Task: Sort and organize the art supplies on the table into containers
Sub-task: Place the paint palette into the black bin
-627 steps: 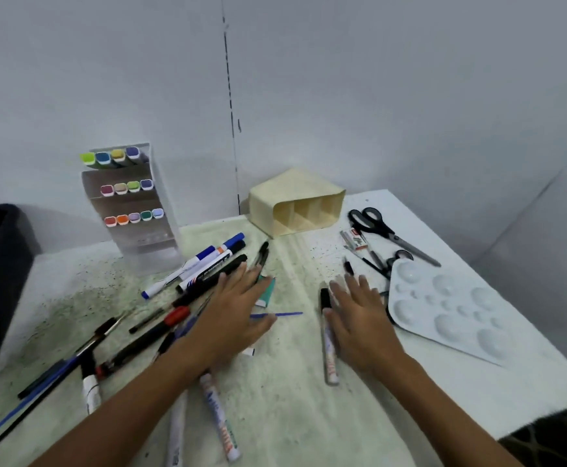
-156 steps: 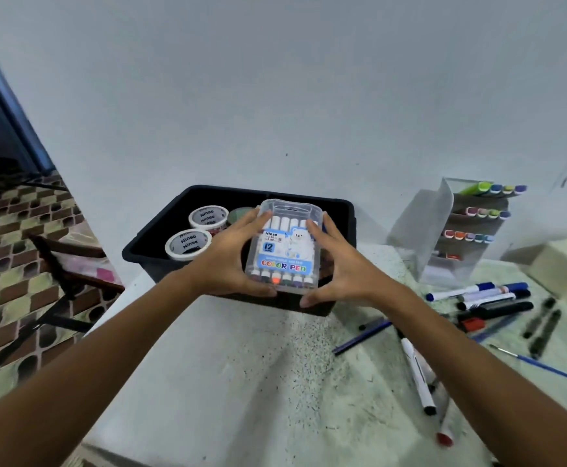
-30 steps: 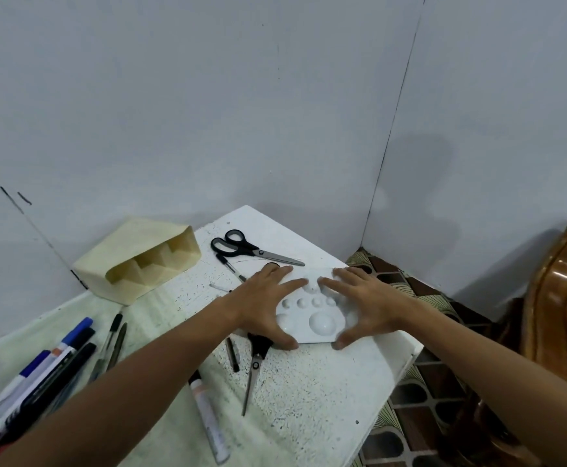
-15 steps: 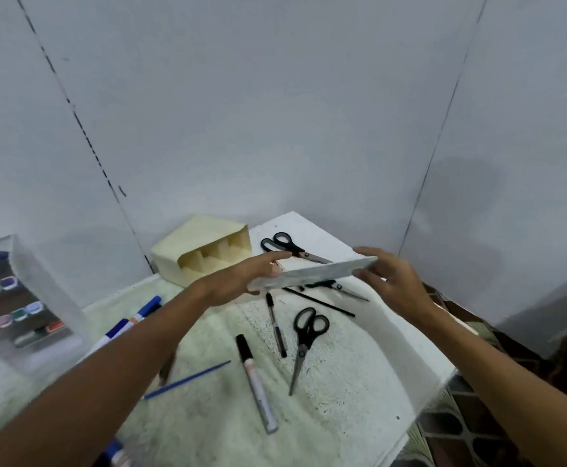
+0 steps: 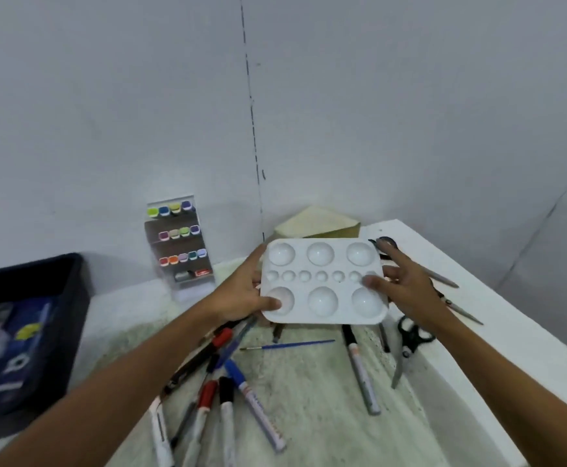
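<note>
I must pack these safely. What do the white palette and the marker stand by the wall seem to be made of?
White palette: likely moulded plastic, smooth and slightly glossy; soft highlights sit in its round wells.
Marker stand: apparently clear hard plastic; the coloured marker caps show through it.

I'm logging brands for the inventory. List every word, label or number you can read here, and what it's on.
None reads for certain.
Large pale letters on the blue pack in the black bin: blurred, perhaps "Q" and "L".
Print on the marker barrels: too small.
Red label in the marker rack: too small.
Palette: no text.
</note>
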The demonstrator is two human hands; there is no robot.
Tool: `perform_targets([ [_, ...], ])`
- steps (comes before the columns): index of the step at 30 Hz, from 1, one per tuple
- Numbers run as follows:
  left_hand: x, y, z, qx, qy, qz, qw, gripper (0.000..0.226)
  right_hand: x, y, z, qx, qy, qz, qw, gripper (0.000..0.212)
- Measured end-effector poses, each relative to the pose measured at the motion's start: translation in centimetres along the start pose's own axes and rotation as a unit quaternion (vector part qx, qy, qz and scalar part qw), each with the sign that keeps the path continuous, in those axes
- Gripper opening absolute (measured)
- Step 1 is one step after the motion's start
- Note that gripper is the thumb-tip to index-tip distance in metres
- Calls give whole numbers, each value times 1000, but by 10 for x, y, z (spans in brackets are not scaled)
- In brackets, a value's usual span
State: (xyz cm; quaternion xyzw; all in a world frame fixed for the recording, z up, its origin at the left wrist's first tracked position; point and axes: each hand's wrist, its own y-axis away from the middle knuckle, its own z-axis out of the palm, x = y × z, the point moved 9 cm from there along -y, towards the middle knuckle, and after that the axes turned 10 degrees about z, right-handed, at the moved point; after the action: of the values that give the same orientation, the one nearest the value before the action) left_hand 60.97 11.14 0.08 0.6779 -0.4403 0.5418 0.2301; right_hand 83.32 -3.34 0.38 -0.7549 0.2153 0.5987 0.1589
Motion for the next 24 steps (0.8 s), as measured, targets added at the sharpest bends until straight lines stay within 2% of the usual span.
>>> perform_targets([
  [4, -17, 61, -49, 18, 0, -52, 999, 107, 5, 7, 80, -126, -9, 88, 988, 99],
  [8, -13, 115, -99, 14, -32, -87, 996, 93, -6, 18, 156, -235, -15, 109, 966, 94],
  [11, -6, 162, -147, 25, -36, -128, 991, 92, -22, 25, 218, -306, -77, 129, 940, 101],
  [13, -2, 190, -180, 30, -28, -156, 987, 94, -37, 33, 253, -341, -117, 138, 923, 93],
  [16, 4, 234, -226, 6, -20, -198, 980, 108, -62, 48, 314, -409, -154, 143, 888, 85],
  [20, 15, 267, -266, -5, -28, -215, 976, 103, -91, 70, 388, -532, -138, 138, 824, 74],
  [22, 18, 279, -287, 39, -32, -208, 977, 107, -103, 84, 421, -591, -137, 120, 785, 79],
  [24, 21, 293, -313, 152, -32, -189, 970, 108, -113, 88, 446, -590, -143, 111, 787, 78],
])
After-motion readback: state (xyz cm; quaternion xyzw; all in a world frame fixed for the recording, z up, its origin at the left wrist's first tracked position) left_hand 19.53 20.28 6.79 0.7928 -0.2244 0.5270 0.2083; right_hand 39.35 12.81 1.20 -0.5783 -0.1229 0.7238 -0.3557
